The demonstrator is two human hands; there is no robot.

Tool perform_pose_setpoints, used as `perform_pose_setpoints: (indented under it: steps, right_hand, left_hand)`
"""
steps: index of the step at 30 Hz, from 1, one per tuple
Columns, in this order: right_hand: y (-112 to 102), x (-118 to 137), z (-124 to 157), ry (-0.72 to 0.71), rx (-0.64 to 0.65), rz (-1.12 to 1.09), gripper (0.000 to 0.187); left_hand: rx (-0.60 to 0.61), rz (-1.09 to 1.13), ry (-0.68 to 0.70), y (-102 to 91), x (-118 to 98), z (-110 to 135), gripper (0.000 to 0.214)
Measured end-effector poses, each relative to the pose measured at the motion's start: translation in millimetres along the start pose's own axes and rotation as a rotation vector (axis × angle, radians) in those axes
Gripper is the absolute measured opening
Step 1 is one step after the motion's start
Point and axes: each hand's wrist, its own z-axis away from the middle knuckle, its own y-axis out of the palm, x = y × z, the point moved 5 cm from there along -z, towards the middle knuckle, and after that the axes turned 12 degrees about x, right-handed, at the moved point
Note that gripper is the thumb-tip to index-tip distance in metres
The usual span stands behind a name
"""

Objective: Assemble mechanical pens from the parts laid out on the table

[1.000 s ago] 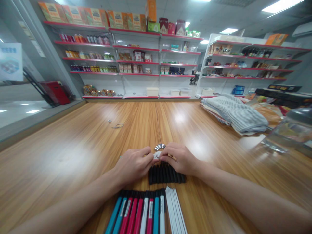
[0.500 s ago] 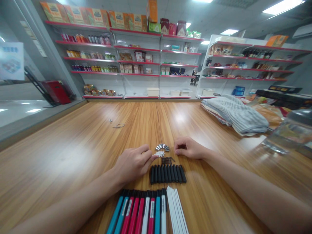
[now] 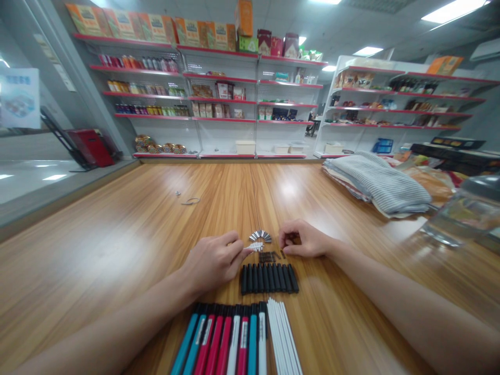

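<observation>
Pen parts lie sorted in rows on the wooden table (image 3: 117,250). Nearest me are coloured pen barrels (image 3: 224,341) in teal, red and white, with white refill tubes (image 3: 282,336) beside them. Behind those sits a row of black caps (image 3: 268,277), then small dark springs (image 3: 269,255), white tips (image 3: 257,246) and a fan of silver cones (image 3: 260,236). My left hand (image 3: 213,260) rests with fingers curled, its fingertips touching the white tips. My right hand (image 3: 302,240) lies curled just right of the springs, fingertips pinched close to them.
A stack of folded striped cloths (image 3: 377,182) lies at the right, with a clear plastic container (image 3: 463,211) nearer. A small ring and wire (image 3: 189,200) lie farther back on the left. Store shelves (image 3: 219,94) with goods line the back wall.
My right hand left the spot beside my left hand and moved right, uncovering the springs and black caps. Since half a second ago it has edged slightly back toward the springs.
</observation>
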Motion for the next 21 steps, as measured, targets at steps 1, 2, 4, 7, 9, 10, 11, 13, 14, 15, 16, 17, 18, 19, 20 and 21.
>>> perform_pose_setpoints:
  steps: [1,2,4,7,9,10,11,13,14,15,16,17,18,19,20,21]
  right_hand:
    - [-0.1,0.9,-0.1,-0.003,-0.001,0.028,0.015]
    - [-0.1,1.9,-0.2,-0.005,-0.004,0.054,0.014]
    - [0.2,3.9,-0.8,-0.008,-0.013,0.095,0.012]
    - [0.9,6.1,-1.9,-0.019,-0.027,0.142,0.010]
    - [1.2,6.9,-2.5,-0.035,-0.032,0.171,0.009]
    - [1.3,7.0,-2.8,-0.042,-0.034,0.187,0.009]
    - [1.4,7.0,-3.0,-0.049,-0.034,0.201,0.009]
    - [1.5,6.9,-3.1,-0.055,-0.033,0.229,0.009]
    - [1.5,6.9,-3.1,-0.056,-0.033,0.240,0.010]
    - [1.5,7.0,-3.1,-0.057,-0.034,0.250,0.011]
    - [1.6,7.4,-3.1,-0.059,-0.031,0.259,0.012]
    - [1.8,7.9,-3.2,-0.060,-0.029,0.268,0.013]
    - [1.9,8.5,-3.3,-0.061,-0.028,0.276,0.014]
    - [2.0,9.1,-3.5,-0.062,-0.027,0.283,0.014]
    - [2.0,9.8,-3.7,-0.063,-0.028,0.290,0.015]
    - [2.0,10.3,-4.0,-0.063,-0.028,0.297,0.015]
  left_hand:
    - [0.001,0.002,0.001,-0.3,-0.1,-0.4,0.033]
    - [0.000,0.004,0.002,-0.7,-0.1,-0.7,0.033]
    - [0.000,0.005,0.002,-1.0,0.0,-1.1,0.033]
    - [-0.003,0.004,0.002,-0.7,0.1,-0.8,0.034]
    - [-0.005,0.005,0.005,-0.1,0.1,-0.3,0.033]
    - [-0.007,0.006,0.005,0.1,0.2,-0.1,0.033]
    - [-0.009,0.008,0.005,0.3,0.4,0.0,0.033]
    - [-0.012,0.011,0.001,0.7,1.0,0.0,0.033]
    - [-0.013,0.011,-0.002,0.8,1.4,-0.1,0.033]
    - [-0.012,0.011,-0.003,1.0,1.7,-0.3,0.033]
    - [-0.011,0.010,-0.004,1.1,1.9,-0.4,0.033]
    - [-0.009,0.008,-0.005,1.2,2.1,-0.5,0.033]
    - [-0.008,0.007,-0.006,1.2,2.2,-0.6,0.034]
    - [-0.007,0.006,-0.007,1.2,2.4,-0.6,0.034]
    - [-0.008,0.005,-0.008,1.2,2.5,-0.6,0.034]
    - [-0.008,0.005,-0.010,1.1,2.5,-0.5,0.034]
